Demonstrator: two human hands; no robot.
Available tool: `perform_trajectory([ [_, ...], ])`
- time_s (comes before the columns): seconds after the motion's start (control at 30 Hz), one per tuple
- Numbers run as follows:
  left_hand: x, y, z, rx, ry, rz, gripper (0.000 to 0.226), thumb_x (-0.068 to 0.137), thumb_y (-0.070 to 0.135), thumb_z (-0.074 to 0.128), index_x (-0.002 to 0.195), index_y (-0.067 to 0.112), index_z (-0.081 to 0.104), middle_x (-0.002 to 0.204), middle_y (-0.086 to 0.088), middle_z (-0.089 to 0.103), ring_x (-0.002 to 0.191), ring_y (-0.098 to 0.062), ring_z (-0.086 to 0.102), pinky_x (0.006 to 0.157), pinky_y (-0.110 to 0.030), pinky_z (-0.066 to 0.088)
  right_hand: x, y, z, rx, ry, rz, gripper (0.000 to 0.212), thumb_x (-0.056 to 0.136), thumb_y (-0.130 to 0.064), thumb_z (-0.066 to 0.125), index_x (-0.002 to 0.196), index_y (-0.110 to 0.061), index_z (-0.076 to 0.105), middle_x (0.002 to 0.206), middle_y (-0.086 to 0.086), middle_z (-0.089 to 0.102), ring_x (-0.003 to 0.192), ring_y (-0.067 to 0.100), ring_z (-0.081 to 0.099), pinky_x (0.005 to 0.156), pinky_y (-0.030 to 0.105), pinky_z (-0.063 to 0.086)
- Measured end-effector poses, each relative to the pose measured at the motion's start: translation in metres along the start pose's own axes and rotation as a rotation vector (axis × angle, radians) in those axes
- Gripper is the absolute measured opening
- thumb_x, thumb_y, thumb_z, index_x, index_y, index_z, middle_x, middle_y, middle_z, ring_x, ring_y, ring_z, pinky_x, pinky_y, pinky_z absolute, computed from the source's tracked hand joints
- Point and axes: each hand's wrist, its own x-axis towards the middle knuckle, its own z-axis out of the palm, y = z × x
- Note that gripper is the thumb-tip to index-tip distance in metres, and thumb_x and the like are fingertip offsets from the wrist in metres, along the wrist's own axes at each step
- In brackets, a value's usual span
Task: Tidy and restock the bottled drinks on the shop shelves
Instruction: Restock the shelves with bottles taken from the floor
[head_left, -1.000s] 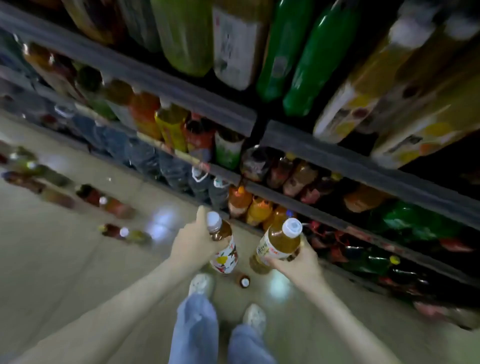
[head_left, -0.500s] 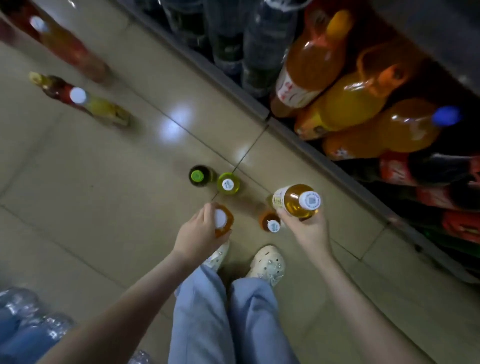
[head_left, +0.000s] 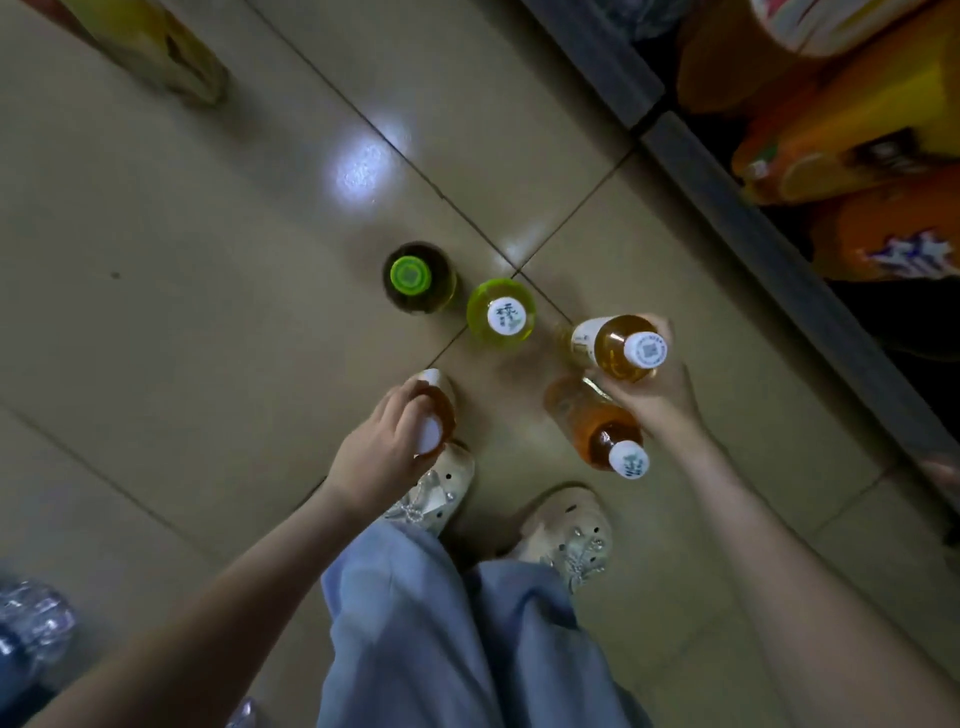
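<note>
Two bottles are held above the tiled floor (head_left: 208, 312), one in each hand. The left hand (head_left: 376, 457) is curled around an amber bottle (head_left: 441, 410) near its white cap, just above the left shoe (head_left: 436, 499). The right hand (head_left: 654, 400) is clamped from below on a second amber bottle (head_left: 613, 348), which is tilted so that its white cap is turned toward the camera. The hands are kept apart, with bare floor seen between them.

Three more bottles are stood upright on the floor. An orange bottle (head_left: 587, 421) with a white cap is placed just beneath the right hand; whether it is touched cannot be told. A lime bottle (head_left: 501, 314) is set just left of the right hand's bottle, and a green-capped bottle (head_left: 418, 278) just beside that one.

The bottom shelf's grey rail (head_left: 753, 228) is seen running along the upper right, with large orange drinks (head_left: 857, 145) lying behind it. Wrapped bottles (head_left: 31, 623) are glimpsed, blurred, at the lower left edge.
</note>
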Motion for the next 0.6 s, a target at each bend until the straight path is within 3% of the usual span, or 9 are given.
perform_trajectory([
  [0.07,-0.011,0.005,-0.008,-0.008,-0.084,-0.116,0.070,0.061,0.016,0.090,0.117,-0.009,0.057,0.129,-0.024,0.056,0.109,-0.040,0.061,0.075,-0.041,0.055,0.001,0.002,-0.009,-0.026,-0.074,-0.018,0.072,0.065,-0.015,0.085,0.114,-0.045,0.042,0.106,-0.037,0.055,0.095,-0.015,0.055,0.088,0.028,0.047],
  [0.13,-0.020,0.019,-0.030,0.014,-0.138,-0.179,0.081,0.060,0.019,0.089,0.125,-0.010,0.052,0.137,-0.028,0.047,0.117,-0.046,0.054,0.093,-0.052,0.047,-0.009,-0.007,-0.025,-0.018,-0.169,0.001,0.088,0.069,-0.002,0.082,0.136,-0.032,0.035,0.134,-0.026,0.045,0.115,-0.011,0.044,0.102,0.027,0.037],
  [0.17,-0.023,0.031,-0.044,0.027,-0.139,-0.172,0.081,0.062,0.021,0.088,0.127,-0.009,0.051,0.138,-0.027,0.046,0.118,-0.045,0.053,0.096,-0.053,0.044,-0.018,-0.018,-0.036,-0.014,-0.199,0.028,0.096,0.070,0.000,0.081,0.144,-0.029,0.027,0.148,-0.013,0.036,0.125,-0.007,0.034,0.105,0.025,0.030],
  [0.23,-0.026,0.066,-0.083,-0.027,-0.149,-0.155,0.070,0.071,0.026,0.081,0.128,-0.002,0.051,0.136,-0.020,0.050,0.120,-0.039,0.052,0.096,-0.044,0.043,-0.046,-0.050,-0.060,-0.037,-0.208,0.072,0.104,0.073,0.001,0.078,0.150,-0.027,0.015,0.156,-0.004,0.024,0.134,-0.001,0.022,0.108,0.023,0.021],
  [0.3,-0.025,0.110,-0.131,-0.109,-0.145,-0.128,0.058,0.080,0.031,0.070,0.129,0.008,0.051,0.130,-0.009,0.054,0.117,-0.031,0.052,0.089,-0.035,0.042,-0.083,-0.090,-0.086,-0.044,-0.168,0.072,0.098,0.078,0.003,0.073,0.152,-0.020,0.014,0.157,0.001,0.024,0.138,0.003,0.021,0.110,0.023,0.019],
  [0.37,-0.021,0.158,-0.185,-0.152,-0.167,-0.080,0.054,0.085,0.036,0.062,0.133,0.015,0.046,0.126,-0.004,0.054,0.114,-0.026,0.053,0.084,-0.032,0.041,-0.123,-0.136,-0.118,-0.043,-0.063,0.083,0.078,0.086,0.001,0.066,0.149,-0.013,0.022,0.153,0.007,0.033,0.139,0.012,0.032,0.110,0.026,0.027],
  [0.47,-0.013,0.232,-0.272,-0.209,-0.253,0.017,0.049,0.091,0.034,0.057,0.134,0.018,0.043,0.126,-0.007,0.056,0.113,-0.028,0.054,0.081,-0.031,0.040,-0.188,-0.209,-0.172,-0.082,0.085,0.069,0.053,0.091,-0.005,0.059,0.140,-0.008,0.040,0.137,0.014,0.051,0.125,0.022,0.050,0.099,0.025,0.037],
  [0.6,-0.020,0.331,-0.377,-0.159,-0.297,0.193,0.041,0.095,0.032,0.050,0.133,0.020,0.043,0.121,-0.011,0.059,0.107,-0.033,0.057,0.085,-0.036,0.046,-0.280,-0.302,-0.251,-0.095,0.221,-0.025,0.045,0.091,-0.006,0.059,0.134,-0.014,0.048,0.127,0.006,0.055,0.107,0.010,0.054,0.081,0.010,0.037],
])
